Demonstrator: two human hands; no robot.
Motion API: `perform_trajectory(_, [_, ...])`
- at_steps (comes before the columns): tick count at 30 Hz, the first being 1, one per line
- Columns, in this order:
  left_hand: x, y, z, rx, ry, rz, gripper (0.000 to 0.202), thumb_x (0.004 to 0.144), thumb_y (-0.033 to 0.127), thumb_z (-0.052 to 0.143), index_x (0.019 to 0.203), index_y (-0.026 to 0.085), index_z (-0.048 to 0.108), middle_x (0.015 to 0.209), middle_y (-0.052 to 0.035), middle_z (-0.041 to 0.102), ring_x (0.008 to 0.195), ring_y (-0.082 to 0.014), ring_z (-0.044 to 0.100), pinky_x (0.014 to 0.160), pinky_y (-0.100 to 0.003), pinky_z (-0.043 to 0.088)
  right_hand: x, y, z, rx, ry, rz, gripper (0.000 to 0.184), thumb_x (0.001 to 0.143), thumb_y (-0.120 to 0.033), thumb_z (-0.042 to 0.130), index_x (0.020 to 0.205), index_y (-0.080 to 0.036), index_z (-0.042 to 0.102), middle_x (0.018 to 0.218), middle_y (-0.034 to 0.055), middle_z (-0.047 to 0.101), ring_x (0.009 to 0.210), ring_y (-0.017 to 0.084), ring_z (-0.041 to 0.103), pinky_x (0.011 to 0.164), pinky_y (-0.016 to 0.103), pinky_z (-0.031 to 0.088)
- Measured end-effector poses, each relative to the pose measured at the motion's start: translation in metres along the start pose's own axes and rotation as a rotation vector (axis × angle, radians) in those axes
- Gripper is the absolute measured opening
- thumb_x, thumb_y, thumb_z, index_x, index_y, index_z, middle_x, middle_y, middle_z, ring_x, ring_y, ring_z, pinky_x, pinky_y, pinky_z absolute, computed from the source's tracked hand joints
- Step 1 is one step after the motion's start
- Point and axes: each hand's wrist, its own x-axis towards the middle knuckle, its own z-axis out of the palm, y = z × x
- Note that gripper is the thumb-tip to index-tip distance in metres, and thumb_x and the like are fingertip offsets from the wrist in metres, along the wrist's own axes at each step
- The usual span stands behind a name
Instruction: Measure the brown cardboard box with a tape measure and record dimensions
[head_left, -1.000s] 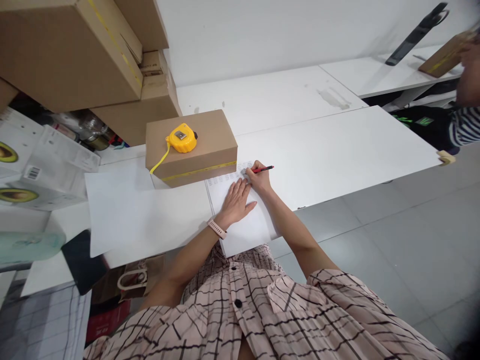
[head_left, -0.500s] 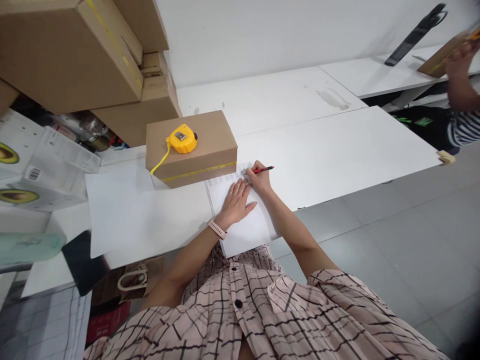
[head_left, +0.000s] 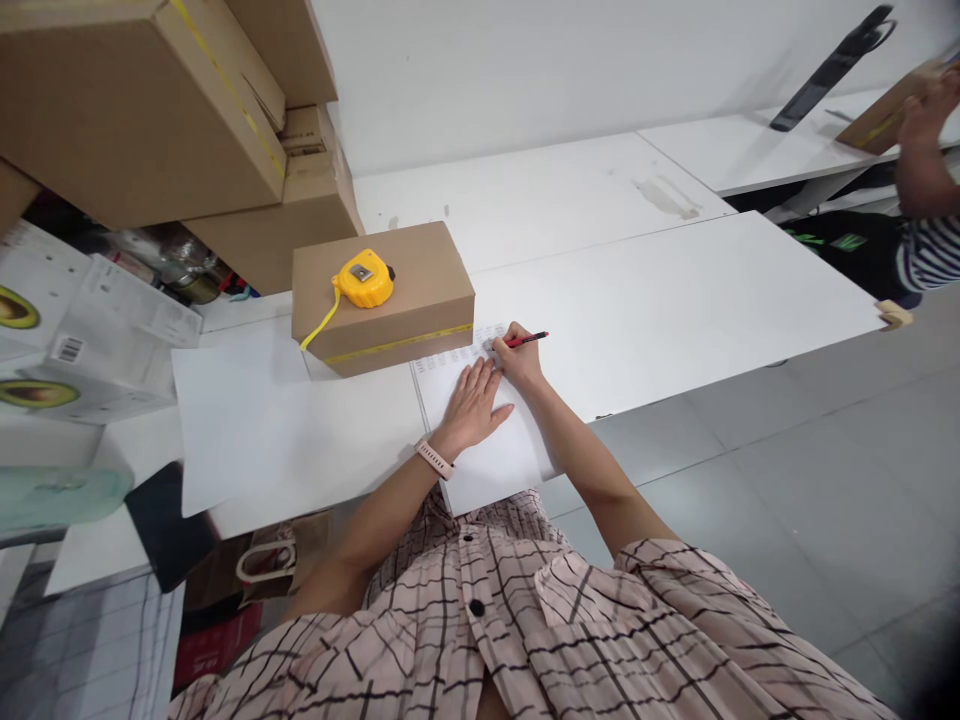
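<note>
My right hand (head_left: 519,358) is closed around a red and black pen (head_left: 530,340), its tip down near the rows of handwriting at the top of a white sheet of paper (head_left: 499,470). Flat on that sheet lies my left hand (head_left: 474,402), fingers stretched out, with a pink band on the wrist. Just beyond the paper stands a brown cardboard box (head_left: 420,270) with a yellow strip along its front. On top of the box rests a yellow tape measure (head_left: 365,278), a short length of its blade pulled out over the edge.
Large cardboard boxes (head_left: 142,120) are stacked at the left. Blank paper (head_left: 240,420), a black tablet-like object (head_left: 169,525) and a pale green bottle (head_left: 64,497) lie nearby. Across the white table (head_left: 637,310), a co-worker's hand (head_left: 926,110) touches another box near a dark bottle (head_left: 829,70).
My hands, the pen and the box look the same as before. At the far right, the co-worker's hand has shifted slightly.
</note>
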Motion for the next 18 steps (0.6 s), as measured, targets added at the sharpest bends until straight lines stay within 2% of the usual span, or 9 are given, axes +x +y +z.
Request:
perform_trajectory(6, [-0.001,0.002,-0.004,-0.025,-0.013,0.000,0.072,0.102,0.052,0.040,0.156,0.005,0.034,0.169,-0.0195,0.023,0.159,-0.0311,0.011,0.130,-0.050,0.011,0.000,-0.003,-0.001,-0.060,0.023,-0.011,0.030,0.077,-0.027,0.061,0.065,-0.024,0.033,0.060,-0.0065,0.035,0.059,0.011,0.032,0.057,0.026,0.029])
perform_trajectory(9, [-0.001,0.002,-0.007,-0.032,-0.010,-0.001,0.071,0.102,0.050,0.041,0.157,0.005,0.034,0.169,-0.0195,0.022,0.159,-0.0308,0.011,0.130,-0.050,0.011,-0.002,-0.005,-0.011,-0.135,0.046,-0.086,0.024,0.086,-0.038,0.059,0.074,-0.023,0.044,0.069,-0.0043,0.045,0.066,0.013,0.041,0.063,0.027,0.038])
perform_trajectory(12, [-0.001,0.001,-0.006,-0.040,-0.002,0.005,0.071,0.102,0.049,0.043,0.157,0.005,0.035,0.169,-0.0191,0.022,0.159,-0.0310,0.013,0.130,-0.050,0.011,-0.005,-0.007,-0.032,-0.375,-0.071,-0.239,0.014,0.092,-0.035,0.054,0.095,-0.022,0.059,0.087,0.0024,0.056,0.083,0.018,0.052,0.076,0.031,0.044])
perform_trajectory(14, [0.000,0.000,-0.003,-0.062,0.018,0.011,0.070,0.100,0.049,0.047,0.155,0.006,0.038,0.168,-0.0193,0.025,0.158,-0.0321,0.016,0.130,-0.051,0.013,-0.010,-0.007,-0.047,-0.594,-0.194,-0.340,0.020,0.093,-0.026,0.048,0.105,-0.022,0.065,0.098,0.0072,0.059,0.094,0.023,0.053,0.081,0.034,0.044])
perform_trajectory(16, [-0.001,-0.001,-0.001,-0.116,0.070,0.017,0.064,0.098,0.045,0.053,0.149,0.007,0.046,0.165,-0.0201,0.033,0.156,-0.0333,0.024,0.128,-0.052,0.019,-0.016,-0.006,-0.058,-0.779,-0.305,-0.409,0.028,0.092,-0.018,0.045,0.110,-0.021,0.068,0.104,0.0108,0.060,0.099,0.026,0.051,0.083,0.037,0.044])
perform_trajectory(18, [-0.003,-0.004,-0.007,-0.201,0.202,0.018,0.047,0.098,0.037,0.054,0.137,0.011,0.058,0.156,-0.0191,0.048,0.150,-0.0316,0.038,0.124,-0.050,0.031,-0.022,-0.003,-0.065,-0.881,-0.355,-0.440,0.033,0.092,-0.013,0.043,0.112,-0.019,0.069,0.107,0.0136,0.061,0.098,0.027,0.050,0.085,0.038,0.044])
